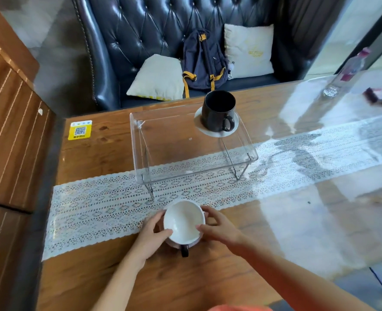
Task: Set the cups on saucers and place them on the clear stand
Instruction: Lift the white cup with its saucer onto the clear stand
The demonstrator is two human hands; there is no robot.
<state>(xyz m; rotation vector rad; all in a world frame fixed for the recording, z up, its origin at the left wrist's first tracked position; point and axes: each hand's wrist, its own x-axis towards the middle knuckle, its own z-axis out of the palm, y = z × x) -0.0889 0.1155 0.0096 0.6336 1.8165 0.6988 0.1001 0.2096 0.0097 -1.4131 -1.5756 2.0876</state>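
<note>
Head view showed a wooden table (118,283) filling most of the frame, its far edge at twelve o'clock against a dark tufted sofa (163,30) and its left edge at nine o'clock. A white lace runner (95,209) crossed it from eight o'clock toward three o'clock. On the runner's far side stood the clear stand (174,140), most of its top bare. At its one o'clock corner sat a black cup (218,111) on a white saucer (234,127). Open wood lay between the stand's near legs and the hands. At six o'clock a white-lined cup (183,221) rested on a second saucer (194,243), its dark handle toward the person. The left hand (150,236) and right hand (219,227) curled half-open around the rim, fingertips touching both sides.
</note>
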